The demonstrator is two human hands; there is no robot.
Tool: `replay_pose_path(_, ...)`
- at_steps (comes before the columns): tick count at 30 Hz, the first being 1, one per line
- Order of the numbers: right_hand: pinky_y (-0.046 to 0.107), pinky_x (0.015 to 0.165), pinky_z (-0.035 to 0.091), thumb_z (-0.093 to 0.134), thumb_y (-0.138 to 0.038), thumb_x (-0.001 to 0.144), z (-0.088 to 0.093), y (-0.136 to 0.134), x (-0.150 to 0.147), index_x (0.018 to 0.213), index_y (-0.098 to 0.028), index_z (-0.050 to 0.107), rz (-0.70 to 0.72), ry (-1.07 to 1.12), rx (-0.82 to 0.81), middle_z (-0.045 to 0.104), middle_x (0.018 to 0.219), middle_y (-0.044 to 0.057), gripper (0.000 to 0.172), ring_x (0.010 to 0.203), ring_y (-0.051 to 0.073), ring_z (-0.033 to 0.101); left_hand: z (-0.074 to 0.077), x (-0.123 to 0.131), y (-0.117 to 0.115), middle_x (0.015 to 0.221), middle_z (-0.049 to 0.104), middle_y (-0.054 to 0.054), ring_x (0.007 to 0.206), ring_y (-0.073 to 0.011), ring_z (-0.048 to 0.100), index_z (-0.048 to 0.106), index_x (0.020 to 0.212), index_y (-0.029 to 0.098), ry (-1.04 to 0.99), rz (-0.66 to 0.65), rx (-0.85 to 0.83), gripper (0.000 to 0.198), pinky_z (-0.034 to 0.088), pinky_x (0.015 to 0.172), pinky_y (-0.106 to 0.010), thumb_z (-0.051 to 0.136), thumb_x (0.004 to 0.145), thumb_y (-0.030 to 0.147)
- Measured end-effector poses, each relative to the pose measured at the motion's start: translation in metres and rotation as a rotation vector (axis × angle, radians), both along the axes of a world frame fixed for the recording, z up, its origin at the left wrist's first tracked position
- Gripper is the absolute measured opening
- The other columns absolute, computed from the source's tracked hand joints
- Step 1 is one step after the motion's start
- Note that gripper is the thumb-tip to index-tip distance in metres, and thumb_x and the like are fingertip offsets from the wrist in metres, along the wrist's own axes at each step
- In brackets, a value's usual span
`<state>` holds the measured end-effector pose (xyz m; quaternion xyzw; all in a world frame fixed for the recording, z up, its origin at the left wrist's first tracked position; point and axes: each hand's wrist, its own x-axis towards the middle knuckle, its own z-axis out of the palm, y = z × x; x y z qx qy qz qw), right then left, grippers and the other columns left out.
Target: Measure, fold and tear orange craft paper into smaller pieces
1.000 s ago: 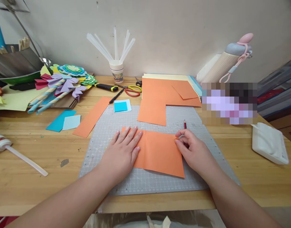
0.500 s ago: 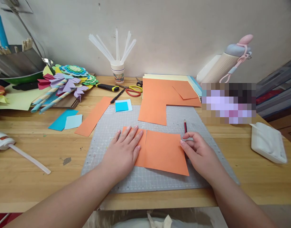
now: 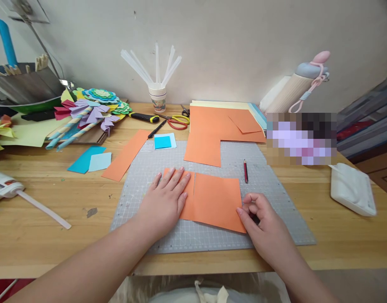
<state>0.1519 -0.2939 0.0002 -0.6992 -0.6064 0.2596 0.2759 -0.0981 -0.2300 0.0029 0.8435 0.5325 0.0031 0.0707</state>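
On a grey cutting mat (image 3: 275, 219) lies a sheet of orange paper (image 3: 217, 202). A narrow slit runs down from its top edge, and a line or crease seems to carry on below it. My left hand (image 3: 165, 202) is spread flat on the paper's left part, covering much of it. At the paper's right edge, near the lower corner, my right hand (image 3: 263, 227) is closed with the thumb on the edge and the fingers curled; the fingertips are partly hidden. A dark red pencil (image 3: 245, 171) rests on the mat just above my right hand.
Behind the mat are larger orange paper (image 3: 206, 134), scissors (image 3: 177, 122), a utility knife (image 3: 144, 117) and a paper cup (image 3: 157, 99) of white sticks. Leftward lie an orange strip (image 3: 127, 155), blue paper (image 3: 86, 160), paper flowers (image 3: 92, 107) and a glue gun (image 3: 6, 185).
My right hand has slid down the paper's right edge toward the lower corner, uncovering the pencil. That corner of the paper has shifted slightly left. My left hand stays flat in place.
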Motion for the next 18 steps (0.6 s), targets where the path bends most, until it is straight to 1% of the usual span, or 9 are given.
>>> replay_pose_path(3, 0.027, 0.060, 0.037, 0.045, -0.037, 0.089, 0.001, -0.001, 0.002, 0.095, -0.026, 0.042, 0.001, -0.017, -0.021, 0.044, 0.062, -0.006, 0.013, 0.059, 0.015, 0.046, 0.002, 0.000, 0.000, 0.158, 0.015, 0.004, 0.147, -0.0220, 0.014, 0.021, 0.150, 0.028, 0.010, -0.003, -0.015, 0.052, 0.016, 0.119, -0.050, 0.021, 0.099, 0.035)
replay_pose_path(7, 0.027, 0.057, 0.037, 0.044, -0.038, 0.089, 0.000, -0.002, 0.009, 0.096, -0.026, 0.042, -0.012, -0.022, -0.025, 0.046, 0.062, -0.006, 0.013, 0.058, 0.015, 0.047, 0.004, 0.002, -0.002, 0.158, 0.016, 0.004, 0.147, -0.0219, 0.014, 0.021, 0.151, 0.028, -0.004, 0.006, -0.044, 0.052, 0.014, 0.119, -0.050, 0.020, 0.099, 0.035)
replay_pose_path(9, 0.027, 0.058, 0.039, 0.045, -0.039, 0.088, -0.001, -0.004, 0.015, 0.096, -0.026, 0.044, -0.025, -0.032, -0.028, 0.049, 0.062, -0.005, 0.016, 0.059, 0.016, 0.050, 0.004, 0.003, -0.002, 0.158, 0.020, 0.003, 0.147, -0.0221, 0.014, 0.024, 0.150, 0.029, -0.068, 0.014, -0.054, 0.052, 0.012, 0.119, -0.050, 0.022, 0.098, 0.034)
replay_pose_path(11, 0.029, 0.061, 0.041, 0.046, -0.041, 0.088, 0.000, -0.006, 0.021, 0.096, -0.026, 0.046, -0.014, -0.040, -0.038, 0.054, 0.066, -0.003, 0.018, 0.065, 0.017, 0.054, 0.005, 0.000, 0.000, 0.156, 0.027, 0.004, 0.146, -0.0220, 0.020, 0.030, 0.147, 0.031, -0.177, 0.045, -0.065, 0.051, 0.013, 0.119, -0.048, 0.028, 0.097, 0.035)
replay_pose_path(13, 0.030, 0.067, 0.044, 0.047, -0.042, 0.088, 0.001, -0.009, 0.027, 0.096, -0.025, 0.048, -0.017, -0.029, -0.020, 0.060, 0.075, 0.000, 0.018, 0.074, 0.018, 0.058, 0.008, -0.005, 0.008, 0.154, 0.034, 0.000, 0.142, -0.0229, 0.028, 0.036, 0.145, 0.028, -0.270, 0.119, -0.058, 0.050, 0.018, 0.117, -0.048, 0.030, 0.096, 0.037)
replay_pose_path(16, 0.031, 0.073, 0.045, 0.048, -0.041, 0.088, 0.002, -0.014, 0.036, 0.096, -0.025, 0.051, -0.049, -0.011, 0.030, 0.064, 0.088, 0.003, 0.018, 0.083, 0.019, 0.060, 0.018, -0.017, 0.027, 0.146, 0.043, -0.008, 0.136, -0.0272, 0.036, 0.044, 0.137, 0.022, -0.319, 0.232, -0.026, 0.048, 0.028, 0.111, -0.051, 0.030, 0.095, 0.040)
replay_pose_path(18, 0.031, 0.073, 0.046, 0.049, -0.041, 0.088, 0.004, -0.016, 0.040, 0.093, -0.025, 0.053, -0.066, 0.006, 0.050, 0.064, 0.089, 0.003, 0.018, 0.084, 0.019, 0.061, 0.025, -0.025, 0.040, 0.136, 0.050, -0.009, 0.128, -0.0286, 0.044, 0.053, 0.126, 0.023, -0.328, 0.217, -0.059, 0.046, 0.035, 0.105, -0.048, 0.047, 0.087, 0.047)
